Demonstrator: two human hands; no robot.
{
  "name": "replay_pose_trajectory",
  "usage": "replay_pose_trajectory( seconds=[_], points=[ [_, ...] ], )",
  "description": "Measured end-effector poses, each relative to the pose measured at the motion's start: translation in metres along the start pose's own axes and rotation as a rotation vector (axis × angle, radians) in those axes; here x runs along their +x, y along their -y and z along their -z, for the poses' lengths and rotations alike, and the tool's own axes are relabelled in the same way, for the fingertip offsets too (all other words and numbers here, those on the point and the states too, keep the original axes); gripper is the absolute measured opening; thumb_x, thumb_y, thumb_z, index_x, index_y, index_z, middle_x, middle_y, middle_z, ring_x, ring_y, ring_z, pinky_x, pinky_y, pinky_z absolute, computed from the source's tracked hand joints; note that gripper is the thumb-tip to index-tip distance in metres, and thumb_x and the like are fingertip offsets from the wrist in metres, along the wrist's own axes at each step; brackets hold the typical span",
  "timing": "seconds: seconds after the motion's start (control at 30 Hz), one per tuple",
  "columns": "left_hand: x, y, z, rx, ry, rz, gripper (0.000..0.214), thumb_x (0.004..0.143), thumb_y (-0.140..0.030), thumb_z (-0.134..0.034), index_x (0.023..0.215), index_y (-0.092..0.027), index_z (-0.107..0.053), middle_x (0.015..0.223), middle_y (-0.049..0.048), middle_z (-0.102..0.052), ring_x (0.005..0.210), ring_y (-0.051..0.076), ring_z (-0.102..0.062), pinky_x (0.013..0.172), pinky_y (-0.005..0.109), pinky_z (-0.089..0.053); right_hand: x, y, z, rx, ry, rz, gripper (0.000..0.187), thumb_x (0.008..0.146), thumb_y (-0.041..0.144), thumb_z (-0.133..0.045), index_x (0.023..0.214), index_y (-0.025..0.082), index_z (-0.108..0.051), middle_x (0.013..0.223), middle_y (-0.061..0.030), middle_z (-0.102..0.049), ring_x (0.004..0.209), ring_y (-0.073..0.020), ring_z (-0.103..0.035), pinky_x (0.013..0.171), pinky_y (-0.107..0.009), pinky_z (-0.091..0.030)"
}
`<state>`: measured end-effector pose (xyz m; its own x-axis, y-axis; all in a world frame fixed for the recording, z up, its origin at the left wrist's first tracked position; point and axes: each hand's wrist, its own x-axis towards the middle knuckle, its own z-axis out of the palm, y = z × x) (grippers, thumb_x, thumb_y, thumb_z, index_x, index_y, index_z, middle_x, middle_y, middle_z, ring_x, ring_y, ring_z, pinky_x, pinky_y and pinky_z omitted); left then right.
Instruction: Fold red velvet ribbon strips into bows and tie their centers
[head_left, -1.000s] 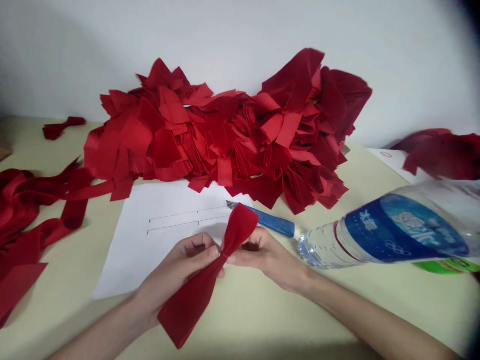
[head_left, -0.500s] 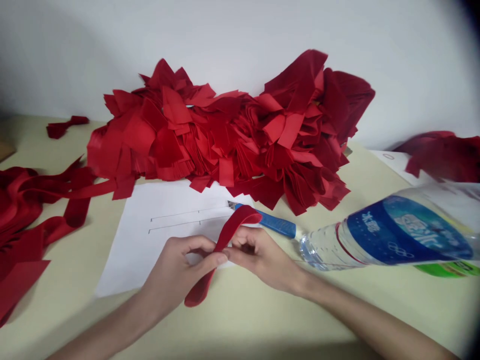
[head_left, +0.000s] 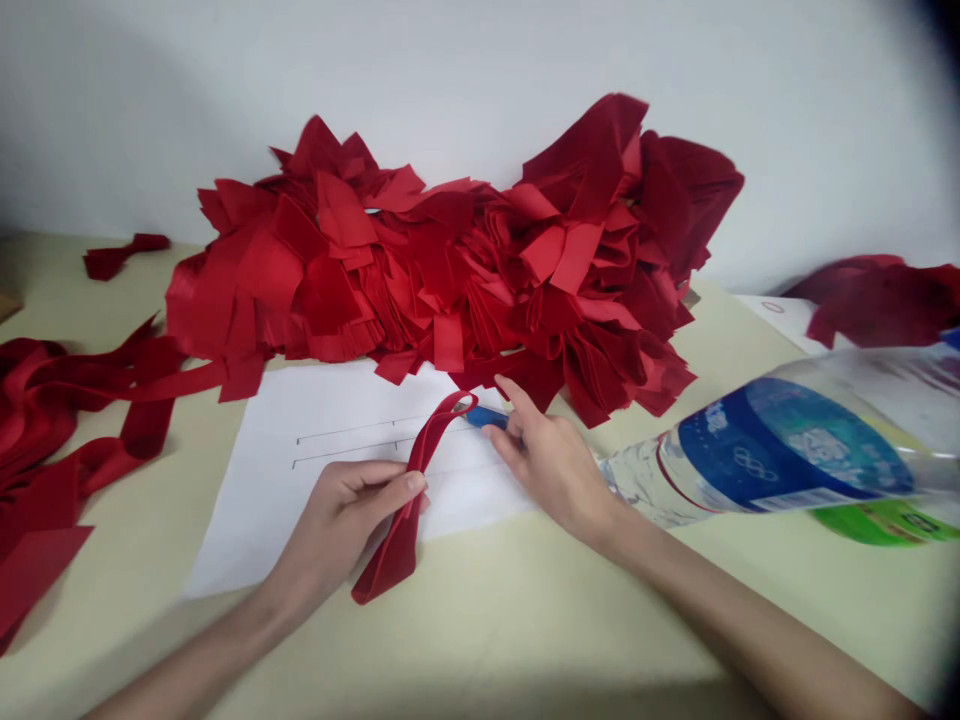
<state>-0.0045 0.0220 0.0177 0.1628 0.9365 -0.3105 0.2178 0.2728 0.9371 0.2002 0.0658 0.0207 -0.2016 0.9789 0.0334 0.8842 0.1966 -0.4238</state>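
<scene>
My left hand point(head_left: 367, 510) pinches a red velvet ribbon point(head_left: 394, 545) between thumb and fingers, folded into a loop at the top and another at the bottom. To its right, my right hand point(head_left: 559, 465) is over a blue-handled tool point(head_left: 484, 415), index finger stretched out and thumb apart. Much of the tool is hidden behind the ribbon loop and the hand, so whether the fingers touch it is unclear. Beneath the hands lies a white sheet of paper point(head_left: 262, 500) with ruled pencil-like lines and tick marks.
A large heap of folded red ribbon pieces point(head_left: 442, 270) stands at the back against the wall. Long red ribbons point(head_left: 75, 420) spread on the left. A tilted water bottle point(head_left: 787, 445) with a blue label is close by my right forearm; more red pieces point(head_left: 885, 300) are behind it.
My right hand has let go of the ribbon and moved right and up to the blue-handled tool. The left hand keeps the folded ribbon, shifted slightly left.
</scene>
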Motion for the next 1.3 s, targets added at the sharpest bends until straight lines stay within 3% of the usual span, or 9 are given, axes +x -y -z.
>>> replay_pose_trajectory(
  seconds=[0.07, 0.17, 0.33, 0.5, 0.63, 0.83, 1.03, 1.2, 1.3],
  points=[
    [0.001, 0.001, 0.0, -0.014, -0.009, 0.003, 0.032, 0.079, -0.04, -0.056, 0.059, -0.015, -0.065, 0.059, 0.0025, -0.059, 0.056, 0.014, -0.047, 0.053, 0.026, -0.035, 0.002, -0.001, 0.0, -0.211, -0.013, 0.028, 0.04, 0.085, 0.027, -0.05, 0.124, 0.017, -0.047, 0.077, -0.0041, -0.062, 0.064, -0.0194, -0.058, 0.056, -0.029, -0.039],
    [0.002, 0.002, 0.0, -0.063, -0.007, 0.021, 0.032, 0.078, -0.039, -0.057, 0.059, -0.015, -0.063, 0.06, 0.0022, -0.059, 0.057, 0.013, -0.047, 0.055, 0.026, -0.036, 0.001, -0.005, -0.003, -0.272, -0.009, 0.097, 0.024, 0.085, 0.026, -0.052, 0.107, 0.021, -0.059, 0.096, -0.0055, -0.061, 0.073, -0.02, -0.061, 0.059, -0.029, -0.043],
    [0.006, 0.008, 0.003, -0.132, -0.039, 0.032, 0.03, 0.079, -0.038, -0.058, 0.06, -0.014, -0.062, 0.065, 0.0027, -0.061, 0.06, 0.013, -0.049, 0.057, 0.027, -0.034, -0.008, -0.011, -0.014, -0.253, -0.043, 0.361, 0.024, 0.087, 0.024, -0.049, 0.11, 0.02, -0.052, 0.109, -0.0062, -0.053, 0.077, -0.017, -0.06, 0.048, -0.026, -0.043],
    [0.009, 0.011, 0.006, -0.067, -0.097, 0.011, 0.031, 0.079, -0.039, -0.058, 0.06, -0.015, -0.059, 0.062, 0.0003, -0.057, 0.057, 0.012, -0.043, 0.054, 0.026, -0.03, -0.012, -0.013, -0.019, -0.206, -0.044, 0.586, 0.016, 0.092, 0.021, -0.04, 0.103, 0.019, -0.051, 0.103, -0.0029, -0.058, 0.073, -0.013, -0.06, 0.045, -0.024, -0.042],
    [0.008, 0.01, 0.008, 0.032, -0.123, 0.013, 0.033, 0.079, -0.042, -0.057, 0.061, -0.015, -0.059, 0.057, -0.0023, -0.051, 0.054, 0.01, -0.038, 0.051, 0.025, -0.026, -0.01, -0.015, -0.021, -0.113, -0.087, 0.558, 0.016, 0.093, 0.023, -0.041, 0.104, 0.019, -0.052, 0.104, -0.0038, -0.057, 0.083, -0.0137, -0.061, 0.049, -0.023, -0.044],
    [0.005, 0.01, 0.006, 0.148, -0.14, -0.022, 0.035, 0.078, -0.043, -0.056, 0.056, -0.016, -0.057, 0.05, -0.0048, -0.042, 0.05, 0.009, -0.034, 0.048, 0.024, -0.026, -0.012, -0.018, -0.021, 0.014, -0.172, 0.504, 0.016, 0.092, 0.023, -0.043, 0.1, 0.021, -0.056, 0.104, -0.0047, -0.054, 0.077, -0.0124, -0.059, 0.056, -0.023, -0.046],
    [0.013, 0.005, 0.016, 0.064, -0.285, 0.028, 0.026, 0.074, -0.041, -0.063, 0.063, -0.018, -0.066, 0.058, -0.0016, -0.059, 0.055, 0.012, -0.046, 0.051, 0.023, -0.033, -0.013, -0.021, -0.018, 0.239, -0.302, 0.49, 0.013, 0.089, 0.018, -0.048, 0.096, 0.02, -0.058, 0.099, -0.0053, -0.052, 0.08, -0.013, -0.056, 0.062, -0.025, -0.047],
    [0.011, 0.0, 0.013, -0.077, -0.057, -0.019, 0.032, 0.079, -0.04, -0.059, 0.057, -0.016, -0.064, 0.062, 0.0005, -0.061, 0.056, 0.011, -0.048, 0.054, 0.023, -0.035, -0.002, -0.023, -0.023, 0.193, -0.214, 0.373, 0.028, 0.085, 0.013, -0.048, 0.111, 0.02, -0.057, 0.108, -0.0083, -0.051, 0.096, -0.0187, -0.054, 0.078, -0.033, -0.048],
    [0.008, 0.002, 0.01, -0.144, 0.092, -0.025, 0.032, 0.082, -0.039, -0.056, 0.061, -0.017, -0.065, 0.067, 0.0019, -0.063, 0.062, 0.013, -0.052, 0.059, 0.024, -0.037, -0.003, -0.017, -0.02, 0.145, -0.192, 0.418, 0.039, 0.08, 0.006, -0.047, 0.113, 0.021, -0.058, 0.114, -0.0067, -0.054, 0.105, -0.0222, -0.049, 0.089, -0.041, -0.042]
  ],
)
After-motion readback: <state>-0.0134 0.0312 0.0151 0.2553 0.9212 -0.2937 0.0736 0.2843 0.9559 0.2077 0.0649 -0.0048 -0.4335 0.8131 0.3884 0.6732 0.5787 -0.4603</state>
